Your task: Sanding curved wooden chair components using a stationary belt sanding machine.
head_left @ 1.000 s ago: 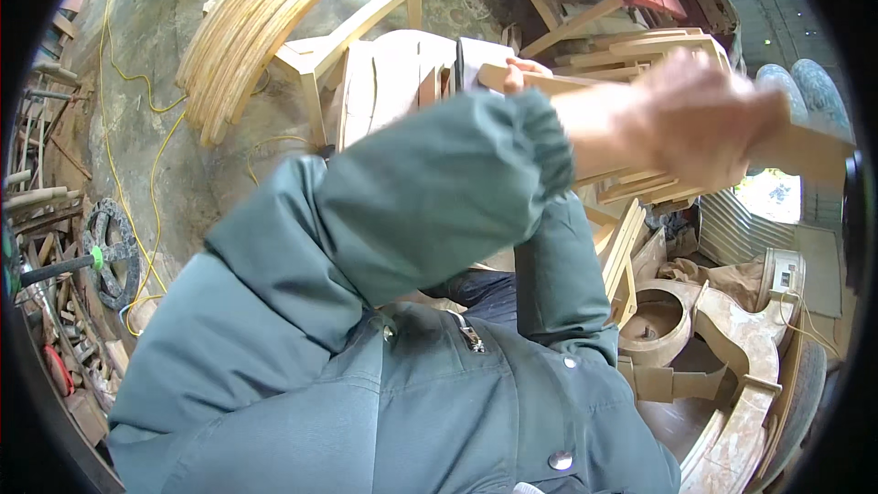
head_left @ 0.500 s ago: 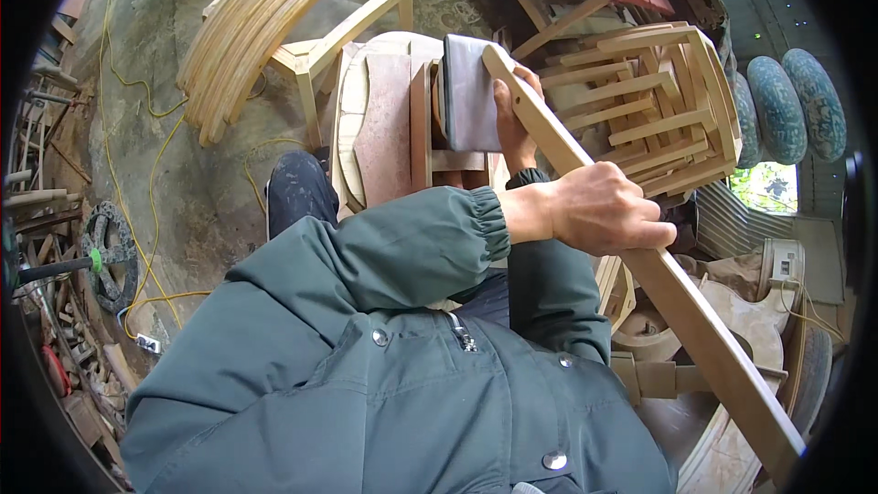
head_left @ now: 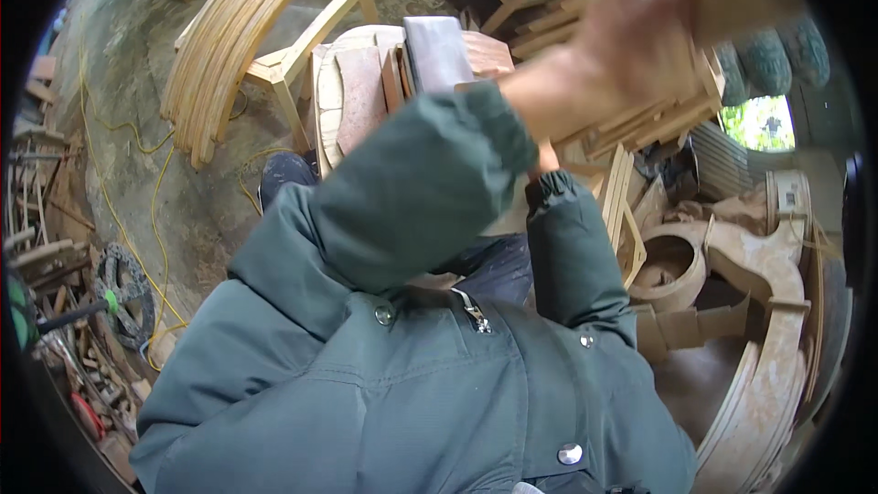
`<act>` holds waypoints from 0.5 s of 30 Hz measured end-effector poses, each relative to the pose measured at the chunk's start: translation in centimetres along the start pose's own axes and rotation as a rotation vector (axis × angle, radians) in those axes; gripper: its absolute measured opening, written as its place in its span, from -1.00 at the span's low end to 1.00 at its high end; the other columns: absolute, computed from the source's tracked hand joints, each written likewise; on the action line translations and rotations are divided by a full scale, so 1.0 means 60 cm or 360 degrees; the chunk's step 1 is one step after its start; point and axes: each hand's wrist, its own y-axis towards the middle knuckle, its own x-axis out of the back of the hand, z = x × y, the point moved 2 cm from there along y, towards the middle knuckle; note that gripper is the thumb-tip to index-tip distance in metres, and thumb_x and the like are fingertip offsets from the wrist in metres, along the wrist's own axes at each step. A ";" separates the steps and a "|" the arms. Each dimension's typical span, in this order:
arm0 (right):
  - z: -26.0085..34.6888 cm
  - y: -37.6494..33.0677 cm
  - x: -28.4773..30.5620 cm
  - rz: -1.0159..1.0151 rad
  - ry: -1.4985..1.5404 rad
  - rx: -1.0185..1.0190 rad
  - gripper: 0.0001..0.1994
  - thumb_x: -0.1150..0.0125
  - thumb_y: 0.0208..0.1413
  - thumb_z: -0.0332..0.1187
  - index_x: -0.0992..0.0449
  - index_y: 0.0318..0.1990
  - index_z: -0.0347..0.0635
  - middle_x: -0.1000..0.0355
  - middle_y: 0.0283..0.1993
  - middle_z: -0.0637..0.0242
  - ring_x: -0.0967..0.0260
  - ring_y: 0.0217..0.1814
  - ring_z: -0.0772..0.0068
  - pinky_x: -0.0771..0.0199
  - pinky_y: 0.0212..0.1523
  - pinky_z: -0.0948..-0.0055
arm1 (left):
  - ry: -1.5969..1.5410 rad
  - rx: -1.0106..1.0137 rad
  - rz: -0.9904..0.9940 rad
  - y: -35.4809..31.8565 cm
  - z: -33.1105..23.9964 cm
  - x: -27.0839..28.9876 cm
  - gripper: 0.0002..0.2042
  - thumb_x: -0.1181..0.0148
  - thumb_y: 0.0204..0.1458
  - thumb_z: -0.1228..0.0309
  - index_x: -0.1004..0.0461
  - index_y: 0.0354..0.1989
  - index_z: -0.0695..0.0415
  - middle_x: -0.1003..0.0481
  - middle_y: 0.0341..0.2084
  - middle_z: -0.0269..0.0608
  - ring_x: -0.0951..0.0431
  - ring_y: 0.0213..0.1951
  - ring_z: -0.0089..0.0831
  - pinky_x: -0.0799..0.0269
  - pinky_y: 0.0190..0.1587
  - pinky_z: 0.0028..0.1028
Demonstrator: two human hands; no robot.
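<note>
The left hand (head_left: 636,26), blurred, has its grip wrapped around a wooden board (head_left: 748,5), while the right hand (head_left: 545,158) is mostly hidden, so I cannot tell its grip.

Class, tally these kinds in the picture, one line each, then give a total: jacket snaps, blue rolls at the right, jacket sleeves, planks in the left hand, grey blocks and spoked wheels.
Snaps: 3
Blue rolls: 3
Sleeves: 2
Plank in the left hand: 1
Grey block: 1
Spoked wheel: 1
Total: 11
</note>
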 end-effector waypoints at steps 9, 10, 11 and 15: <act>0.065 0.047 -0.082 -0.0222 -0.1821 -0.0170 -0.57 -0.37 -0.02 -0.03 -0.72 -0.11 -0.16 -0.64 -0.07 -0.09 -0.63 0.01 -0.11 -0.61 0.09 0.07 | -0.0191 0.0790 0.0254 0.109 0.220 0.027 -0.59 -0.30 0.05 0.38 -0.43 0.05 0.30 -0.62 -0.31 -0.01 -0.69 -0.32 -0.19 -0.62 -0.22 -0.29; 0.061 0.044 -0.070 -0.0241 -0.1821 -0.0180 -0.57 -0.37 -0.02 -0.03 -0.72 -0.11 -0.16 -0.64 -0.07 -0.09 -0.63 0.01 -0.11 -0.61 0.09 0.07 | -0.0220 0.0890 0.0277 0.101 0.209 0.022 -0.56 -0.32 0.04 0.39 -0.43 0.08 0.31 -0.62 -0.29 -0.02 -0.69 -0.29 -0.21 -0.62 -0.19 -0.32; 0.054 0.045 -0.064 -0.0230 -0.1894 -0.0175 -0.56 -0.36 -0.02 -0.03 -0.72 -0.11 -0.17 -0.65 -0.13 -0.10 -0.64 -0.04 -0.13 -0.63 0.05 0.07 | -0.0229 0.0981 0.0289 0.096 0.189 0.032 -0.54 -0.34 0.03 0.40 -0.43 0.10 0.31 -0.62 -0.26 -0.03 -0.70 -0.26 -0.23 -0.62 -0.17 -0.35; 0.035 0.047 -0.070 -0.0081 -0.1946 -0.0178 -0.56 -0.38 -0.03 0.00 -0.72 -0.14 -0.17 -0.65 -0.18 -0.10 -0.65 -0.09 -0.15 -0.66 -0.01 0.06 | -0.0241 0.0929 0.0136 0.061 0.243 0.050 -0.59 -0.31 0.02 0.45 -0.45 0.05 0.30 -0.62 -0.34 -0.08 -0.70 -0.28 -0.25 -0.60 -0.20 -0.30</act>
